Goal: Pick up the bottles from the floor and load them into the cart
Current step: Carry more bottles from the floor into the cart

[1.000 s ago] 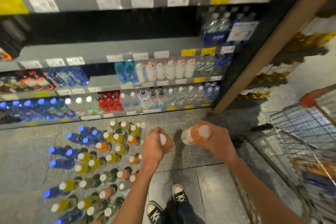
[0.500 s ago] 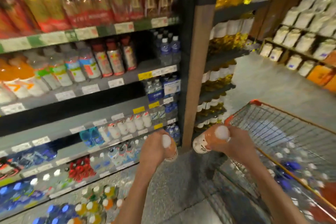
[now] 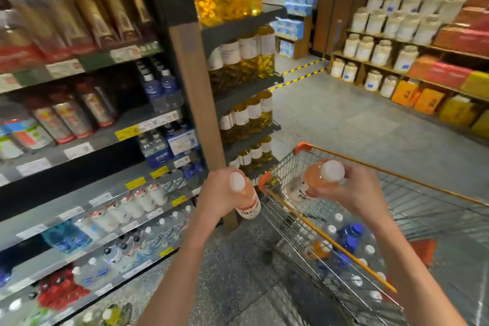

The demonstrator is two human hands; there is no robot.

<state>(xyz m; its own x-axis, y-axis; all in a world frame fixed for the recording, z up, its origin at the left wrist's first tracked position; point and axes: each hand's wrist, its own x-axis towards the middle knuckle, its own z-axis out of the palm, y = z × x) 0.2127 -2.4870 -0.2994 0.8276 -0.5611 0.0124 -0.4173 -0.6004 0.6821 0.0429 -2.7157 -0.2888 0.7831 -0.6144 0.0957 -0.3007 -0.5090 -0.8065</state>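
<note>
Both hands up front, each w/ a bottle. Left hand [image 3: 219, 194] wraps its fingers round an orange drink bottle [image 3: 247, 200], white cap toward the camera, label end pointing down; it hangs over the floor just left of the cart's front corner, outside the basket. Right hand [image 3: 354, 193] grips a second orange bottle [image 3: 316, 180], tilted, white cap up and toward us, held above the cart [image 3: 344, 156], inside the line of the orange rim. Down in the wire basket: a pile of bottles [image 3: 349, 238], blue caps and white caps, one orange-ish one near the left wall; blurry, can't count them. Cart sits right of the drinks shelving [image 3: 105, 137], close beside the wooden post [image 3: 195, 103] at the shelf end. Behind the post, shelves of yellow oil bottles [image 3: 251, 61]. Far right, racks of white jars [image 3: 383, 50] and orange boxes [image 3: 428, 100]. Bottom-left corner, a few capped bottles on the floor [image 3: 111, 315], well apart from both hands.
</note>
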